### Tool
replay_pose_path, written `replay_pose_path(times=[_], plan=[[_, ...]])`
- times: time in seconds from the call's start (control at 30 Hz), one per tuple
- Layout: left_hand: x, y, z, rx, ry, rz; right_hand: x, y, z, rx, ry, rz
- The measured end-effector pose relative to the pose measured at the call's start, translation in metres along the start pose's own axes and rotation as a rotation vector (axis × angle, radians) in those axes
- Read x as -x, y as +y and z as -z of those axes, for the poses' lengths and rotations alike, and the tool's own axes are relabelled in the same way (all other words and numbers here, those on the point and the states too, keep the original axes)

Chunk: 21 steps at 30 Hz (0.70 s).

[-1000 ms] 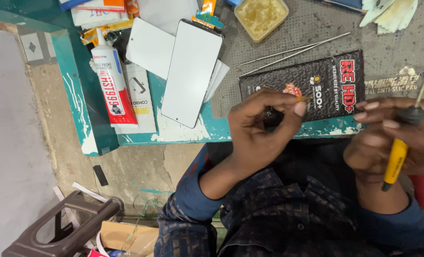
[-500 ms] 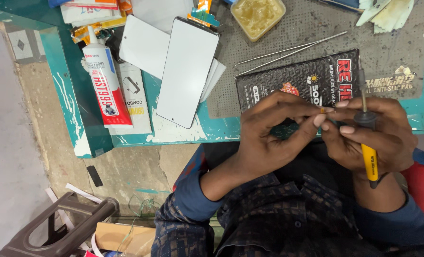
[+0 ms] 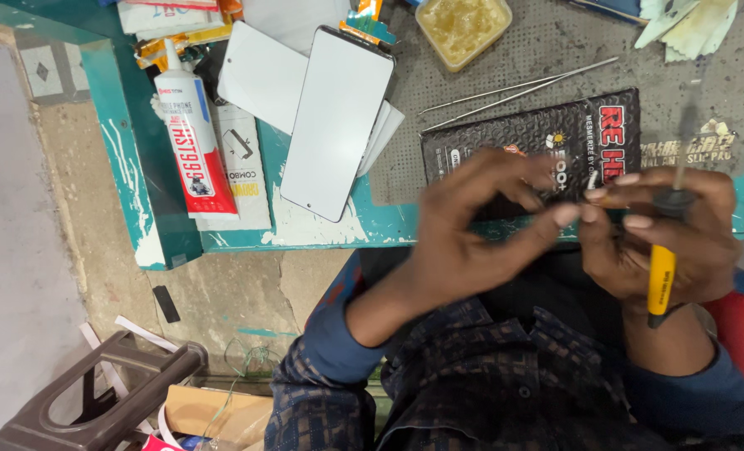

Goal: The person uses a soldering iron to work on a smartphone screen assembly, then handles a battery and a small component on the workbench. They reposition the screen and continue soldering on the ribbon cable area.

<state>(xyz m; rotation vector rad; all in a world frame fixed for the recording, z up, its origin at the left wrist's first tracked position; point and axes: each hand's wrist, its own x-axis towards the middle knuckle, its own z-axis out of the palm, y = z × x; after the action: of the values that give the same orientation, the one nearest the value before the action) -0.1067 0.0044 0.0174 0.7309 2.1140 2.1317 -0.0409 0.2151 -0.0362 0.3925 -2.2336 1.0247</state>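
- Hands meet just in front of your chest, at the near edge of the teal workbench (image 3: 138, 125); both are blurred, so the fine detail between the fingertips is hard to read.
- Your right hand (image 3: 664, 238) is closed around a screwdriver (image 3: 661, 276) with a yellow handle and a black collar; the handle points down toward your wrist and the thin shaft rises above your knuckles.
- Your left hand (image 3: 472, 234) has its fingers curled and its thumb stretched across to touch the fingertips of the right hand. Whether it pinches something small there, you cannot tell from this view.
- Right behind your hands lies a dark printed box (image 3: 531, 142), flat on the grey perforated mat (image 3: 556, 50).
- Two thin metal rods (image 3: 514, 92) lie slanted on the mat just beyond the box.
- Farther back on the mat stands a small square tub (image 3: 464, 25) of yellowish paste.
- To your left of the box, a white phone panel (image 3: 334, 125) lies tilted, overlapping a white card (image 3: 259, 75) and some sheets beneath it.
- Left again, a white glue tube (image 3: 190, 138) with red lettering lies lengthwise on a printed packet, near the bench's corner.
- Down on the floor to your left stands a brown plastic stool (image 3: 96, 392), well apart from the bench.
- Your sleeves are dark blue, under a dark patterned shirt.
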Motion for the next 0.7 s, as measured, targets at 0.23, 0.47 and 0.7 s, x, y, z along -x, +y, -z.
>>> replay_pose_path(times=[0.23,0.47,0.7], plan=[[-0.031,0.018,0.103,-1.107,0.228,-0.045,0.006,-0.002,-0.001,-0.021,0.081,-0.062],[-0.036,0.012,0.119,-1.135,0.147,0.194,0.003,-0.003,-0.006,-0.082,0.114,-0.062],[-0.022,0.047,0.099,-0.976,0.222,0.196,0.027,0.006,-0.008,0.058,0.217,-0.201]])
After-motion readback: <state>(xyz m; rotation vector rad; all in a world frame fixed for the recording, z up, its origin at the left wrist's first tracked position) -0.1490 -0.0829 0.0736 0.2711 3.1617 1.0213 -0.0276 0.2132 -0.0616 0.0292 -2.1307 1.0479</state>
